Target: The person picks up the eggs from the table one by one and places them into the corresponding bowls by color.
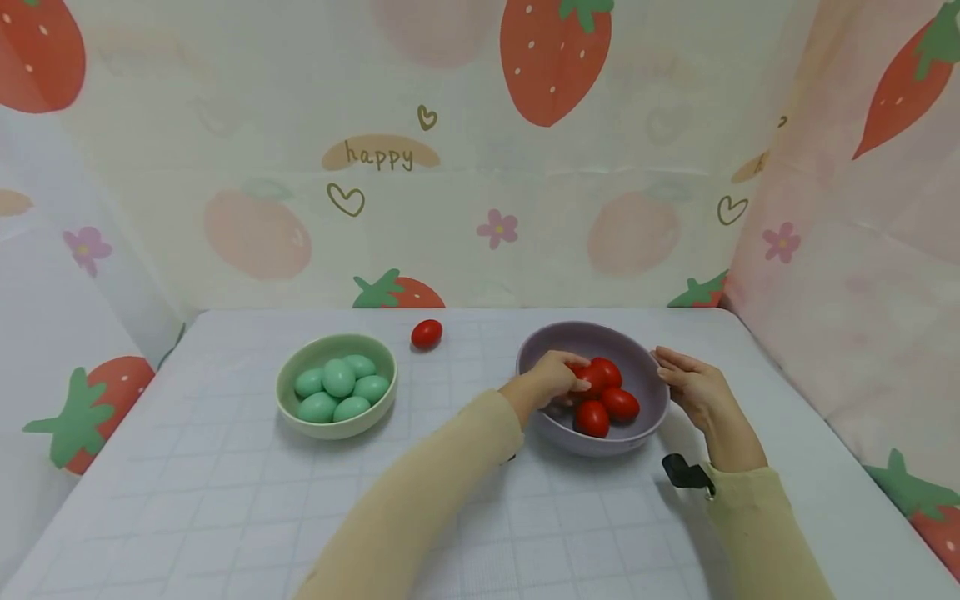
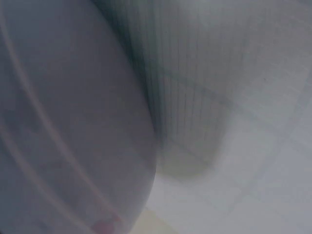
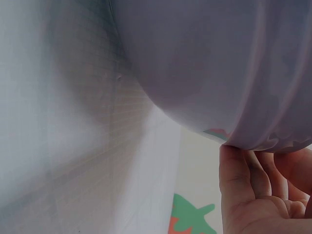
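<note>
My left hand (image 1: 549, 379) reaches over the near left rim of a purple bowl (image 1: 531, 348) and grips a red egg (image 1: 588, 381) between thumb and fingers. Several more red eggs (image 1: 620, 405) lie in that bowl around it. On the bowl's right side, my right hand (image 1: 701, 396) touches the outer wall near the rim with its fingertips, and the right wrist view shows these fingers (image 3: 236, 168) against the wall. Only the bowl's outer wall (image 2: 92, 107) and the tablecloth fill the left wrist view, without the left hand.
To the left, a light green bowl (image 1: 282, 400) holds several pale green eggs (image 1: 339, 377). A single red egg (image 1: 427, 334) lies on the white gridded table (image 1: 225, 500) near its back edge. A strawberry-printed curtain (image 1: 480, 167) hangs behind and beside the table.
</note>
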`<state>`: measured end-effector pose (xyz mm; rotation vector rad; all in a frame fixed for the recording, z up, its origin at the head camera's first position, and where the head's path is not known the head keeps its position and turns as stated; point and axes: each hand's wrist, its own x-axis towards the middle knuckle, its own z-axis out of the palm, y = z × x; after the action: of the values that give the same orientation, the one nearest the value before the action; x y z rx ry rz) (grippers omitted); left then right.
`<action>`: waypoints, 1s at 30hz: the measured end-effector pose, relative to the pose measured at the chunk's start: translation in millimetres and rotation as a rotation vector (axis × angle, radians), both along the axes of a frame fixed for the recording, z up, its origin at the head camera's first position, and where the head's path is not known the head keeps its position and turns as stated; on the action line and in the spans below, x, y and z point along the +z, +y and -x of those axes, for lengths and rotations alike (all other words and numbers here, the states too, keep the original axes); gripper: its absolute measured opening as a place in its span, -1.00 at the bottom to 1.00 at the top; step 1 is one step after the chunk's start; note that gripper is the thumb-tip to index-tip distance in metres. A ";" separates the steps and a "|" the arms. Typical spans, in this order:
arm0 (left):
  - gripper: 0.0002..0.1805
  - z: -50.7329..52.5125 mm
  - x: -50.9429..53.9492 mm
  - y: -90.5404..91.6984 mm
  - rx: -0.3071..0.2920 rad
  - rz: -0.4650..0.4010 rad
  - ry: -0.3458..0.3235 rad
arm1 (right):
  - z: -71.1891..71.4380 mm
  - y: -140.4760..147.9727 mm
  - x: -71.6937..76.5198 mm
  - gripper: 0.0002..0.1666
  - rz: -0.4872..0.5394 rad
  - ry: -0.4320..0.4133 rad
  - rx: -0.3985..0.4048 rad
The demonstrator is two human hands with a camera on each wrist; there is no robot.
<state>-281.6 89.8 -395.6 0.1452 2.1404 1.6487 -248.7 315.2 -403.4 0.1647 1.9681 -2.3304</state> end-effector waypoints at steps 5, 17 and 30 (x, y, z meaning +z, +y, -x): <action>-0.55 2.4 -3.1 5.8 0.032 0.060 -0.044 | -1.2 -0.2 -0.3 -0.50 0.027 0.015 0.007; -0.55 142.6 -179.9 68.9 0.068 0.146 -0.055 | -2.0 -0.8 1.6 -0.52 0.032 0.017 0.005; -0.50 69.0 -76.9 28.2 -0.022 0.248 -0.024 | -1.9 -0.3 -1.0 -0.54 0.033 0.033 0.006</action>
<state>-350.7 118.0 -472.5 0.0727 2.2933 1.3519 -246.8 314.8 -404.4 0.1187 1.9399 -2.3751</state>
